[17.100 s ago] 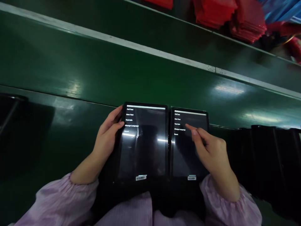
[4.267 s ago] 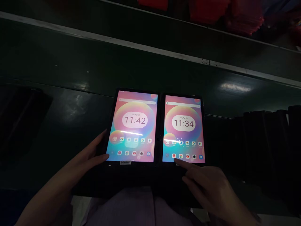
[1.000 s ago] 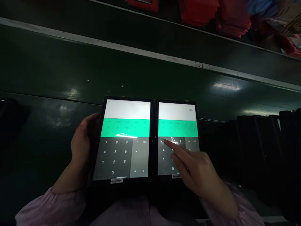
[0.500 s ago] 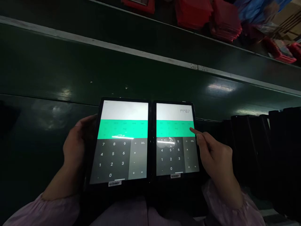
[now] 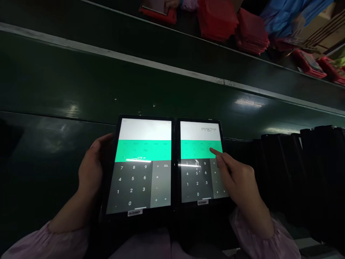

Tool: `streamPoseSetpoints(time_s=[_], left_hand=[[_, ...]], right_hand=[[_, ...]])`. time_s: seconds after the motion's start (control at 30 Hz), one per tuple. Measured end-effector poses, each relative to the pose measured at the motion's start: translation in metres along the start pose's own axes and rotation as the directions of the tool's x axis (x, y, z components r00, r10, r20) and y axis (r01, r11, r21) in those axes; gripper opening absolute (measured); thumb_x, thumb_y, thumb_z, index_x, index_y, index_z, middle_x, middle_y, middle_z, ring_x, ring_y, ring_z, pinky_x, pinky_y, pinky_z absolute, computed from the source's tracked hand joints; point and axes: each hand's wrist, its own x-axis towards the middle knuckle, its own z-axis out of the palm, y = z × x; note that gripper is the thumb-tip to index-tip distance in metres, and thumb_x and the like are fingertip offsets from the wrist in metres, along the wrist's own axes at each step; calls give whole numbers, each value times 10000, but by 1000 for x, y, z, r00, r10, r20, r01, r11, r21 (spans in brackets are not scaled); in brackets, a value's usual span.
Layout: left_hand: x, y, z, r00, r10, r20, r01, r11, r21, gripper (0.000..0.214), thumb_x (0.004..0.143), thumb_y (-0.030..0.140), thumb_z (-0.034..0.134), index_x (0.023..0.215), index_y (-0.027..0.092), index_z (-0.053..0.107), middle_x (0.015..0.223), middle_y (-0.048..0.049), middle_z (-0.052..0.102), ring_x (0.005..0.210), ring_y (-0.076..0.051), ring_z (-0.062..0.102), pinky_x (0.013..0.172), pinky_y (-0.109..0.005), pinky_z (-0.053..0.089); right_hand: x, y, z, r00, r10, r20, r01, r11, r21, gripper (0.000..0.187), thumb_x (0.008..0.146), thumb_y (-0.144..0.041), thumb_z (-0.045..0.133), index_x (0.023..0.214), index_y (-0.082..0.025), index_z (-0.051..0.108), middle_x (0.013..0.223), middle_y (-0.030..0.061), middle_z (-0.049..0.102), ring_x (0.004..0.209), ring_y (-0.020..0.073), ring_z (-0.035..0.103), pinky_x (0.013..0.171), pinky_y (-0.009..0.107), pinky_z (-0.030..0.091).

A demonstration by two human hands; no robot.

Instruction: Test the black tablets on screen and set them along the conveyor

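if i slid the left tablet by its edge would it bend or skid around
The left tablet looks like a thin rigid slab with a glass face, so it would probably move as one stiff piece, not flex. Its glossy screen mirrors the lights, so fingertips might slip on it. The left hand grips its side edge, which likely steadies it. The glass probably would not take a drop well.

Two lit tablets were counted near the front edge of the green bench: the left tablet (image 5: 141,166) and the right tablet (image 5: 201,162). Two hands were seen. Several stacks of red cases (image 5: 234,25) were noted along the far edge.
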Motion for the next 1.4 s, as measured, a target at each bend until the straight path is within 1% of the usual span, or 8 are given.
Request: streamPoseSetpoints(time_s=[0.17, 0.33, 0.5, 0.63, 0.83, 0.97, 1.13, 1.4], left_hand=[[19, -9, -1, 996, -22, 81, 30, 995, -93, 415, 994, 482, 539, 1236, 228, 762, 1305, -49, 813, 1318, -357, 700, 1220, -529, 497], [35, -23, -14, 959, 92, 267, -81, 995, -52, 720, 865, 735, 632, 1355, 211, 694, 1495, -109, 717, 1505, -428, 536, 1262, -562, 442], [36, -34, -34, 894, 78, 442, -31, 993, -114, 929, 736, 812, 743, 1464, 245, 641, 1607, -115, 630, 1566, -459, 457, 1274, -581, 427], [32, -45, -43, 853, 142, 503, -69, 985, -161, 809, 800, 716, 768, 1487, 304, 657, 1649, -81, 593, 1608, -446, 403, 1250, -574, 470], [27, -57, -47, 817, 266, 511, -198, 963, -185, 686, 918, 571, 727, 1561, 366, 600, 1740, -15, 485, 1667, -392, 305, 1298, -555, 421], [29, -62, -47, 797, 313, 516, -244, 949, -199, 677, 930, 523, 729, 1579, 400, 577, 1756, 8, 460, 1682, -376, 267, 1312, -534, 402], [28, -63, -48, 786, 334, 521, -294, 942, -159, 744, 908, 517, 750, 1615, 436, 532, 1776, 14, 423, 1680, -385, 272, 1314, -560, 391], [25, -59, -47, 780, 337, 527, -360, 931, -62, 896, 871, 556, 791, 1678, 389, 440, 1795, -39, 382, 1685, -422, 236, 1301, -599, 387]], right_hand=[[-1, -33, 1, 999, 25, -48, -24, 1000, 17, 457, 1148, -327, 453, 999, -139, 842, 635, 1, 713, 356, 57, 385, 345, 224, 254], [-2, -75, 30, 991, -115, 64, 113, 993, 41, 455, 1181, -268, 371, 1305, -89, 771, 811, 51, 832, 510, 111, 691, 465, 214, 484], [7, -99, 65, 973, -205, 108, 201, 979, 46, 451, 1188, -265, 359, 1329, -100, 754, 1147, 125, 854, 793, 176, 837, 623, 244, 617], [14, -106, 71, 962, -238, 131, 235, 971, 36, 456, 1191, -259, 352, 1299, -94, 763, 1079, 118, 864, 751, 176, 831, 549, 252, 577], [14, -108, 67, 991, -112, 74, 114, 993, -26, 441, 1176, -251, 379, 1299, -83, 768, 951, 90, 864, 560, 121, 738, 473, 224, 499], [14, -109, 71, 981, -158, 110, 157, 987, 18, 468, 1180, -270, 355, 1367, -98, 748, 875, 74, 850, 509, 110, 686, 495, 214, 508], [15, -107, 63, 997, -43, 63, 45, 999, -29, 425, 1149, -239, 413, 1269, -96, 795, 730, 43, 805, 501, 135, 695, 464, 227, 490], [8, -131, 72, 894, -346, 283, 282, 928, 244, 451, 1176, -255, 383, 1172, -77, 797, 1040, 106, 861, 427, 87, 555, 425, 267, 451]])
